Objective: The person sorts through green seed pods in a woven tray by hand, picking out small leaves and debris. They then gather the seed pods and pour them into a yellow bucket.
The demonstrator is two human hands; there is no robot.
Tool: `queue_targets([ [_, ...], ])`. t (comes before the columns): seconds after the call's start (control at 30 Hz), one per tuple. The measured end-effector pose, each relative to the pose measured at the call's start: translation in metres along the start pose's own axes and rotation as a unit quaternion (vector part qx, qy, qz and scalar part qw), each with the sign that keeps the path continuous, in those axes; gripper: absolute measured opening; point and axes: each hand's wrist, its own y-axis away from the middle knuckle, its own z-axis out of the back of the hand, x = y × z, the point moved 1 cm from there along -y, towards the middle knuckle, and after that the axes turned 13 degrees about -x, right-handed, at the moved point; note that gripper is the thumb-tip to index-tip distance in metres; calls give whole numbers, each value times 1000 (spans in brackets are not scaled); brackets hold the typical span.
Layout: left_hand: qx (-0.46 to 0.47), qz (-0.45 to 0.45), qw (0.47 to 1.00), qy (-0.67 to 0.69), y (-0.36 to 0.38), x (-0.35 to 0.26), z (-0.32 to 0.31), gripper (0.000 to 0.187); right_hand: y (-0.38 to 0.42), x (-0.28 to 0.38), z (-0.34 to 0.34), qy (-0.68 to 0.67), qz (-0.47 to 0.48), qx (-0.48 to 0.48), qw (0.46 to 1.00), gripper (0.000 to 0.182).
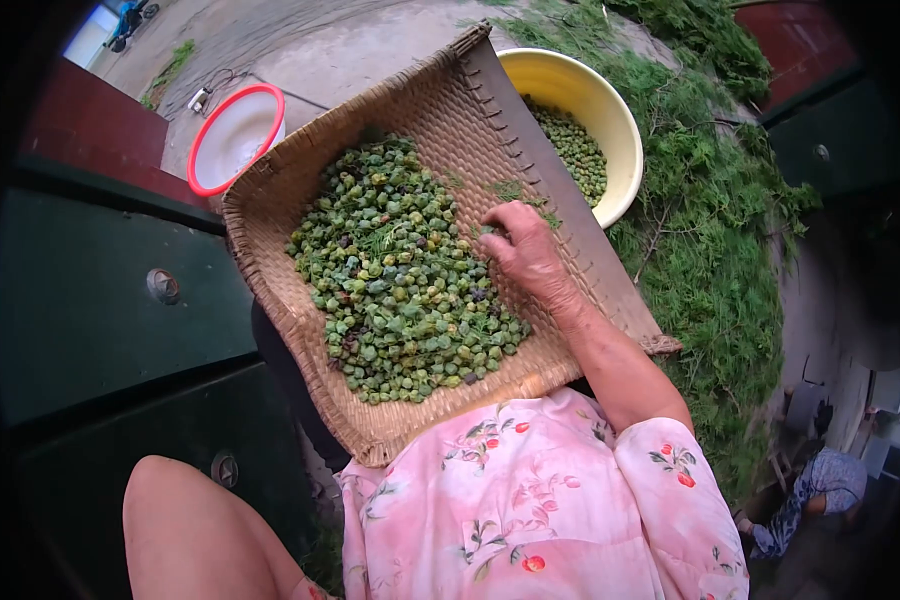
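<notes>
A woven winnowing basket (pixel 355 425) lies tilted across my lap, with a wooden board along its right edge. Heaped on it are small green seed cones (pixel 400 270), mixed with green sprigs and a few dark bits. My right hand (pixel 525 245) is over the right side of the basket, beside the heap. Its thumb and fingers are curled together, and something green shows at the fingertips, too covered to identify. My left hand is out of view; a bent bare limb (pixel 200 530) shows at the lower left.
Beyond the board stands a yellow basin (pixel 625 150) partly filled with green cones. A red-rimmed white basin (pixel 198 165) is at the upper left. Cut evergreen branches (pixel 700 270) cover the ground on the right. Dark green door panels (pixel 100 290) stand left. Another person (pixel 820 490) is at the lower right.
</notes>
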Motion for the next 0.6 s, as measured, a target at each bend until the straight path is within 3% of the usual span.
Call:
queue_targets([
  [0.03,5,-24,999,25,-1,-15,-5,25,-3,0,6,-82,-105,2,991,22],
  [0.13,33,-148,977,152,0,-83,-14,26,-6,-30,13,-238,-127,-32,962,28],
  [0.17,53,-203,953,217,4,-114,-11,26,-5,-29,21,-192,-99,-29,976,29],
  [0.27,174,-347,819,422,20,-203,4,26,-5,-43,21,-173,-168,30,970,24],
  [0.3,231,-375,762,474,24,-230,11,26,-2,-29,28,-65,-52,15,996,23],
  [0.33,290,-394,704,515,29,-254,16,26,1,-28,26,-47,-14,14,999,25],
  [0.4,370,-392,645,542,30,-287,11,26,5,-27,19,-10,63,14,998,30],
  [0.43,396,-379,634,545,27,-298,2,26,6,-14,22,-60,22,9,998,25],
  [0.47,373,-349,683,522,18,-298,-14,26,4,-11,24,-174,-56,17,983,24],
  [0.53,293,-265,820,414,-3,-276,-62,26,0,-8,26,-389,-206,38,897,23],
  [0.57,120,-275,927,225,-11,-253,-90,27,-1,-7,27,-410,-199,36,890,24],
  [0.6,120,-277,948,102,-24,-229,-111,22,0,-4,26,-438,-200,44,875,24],
])
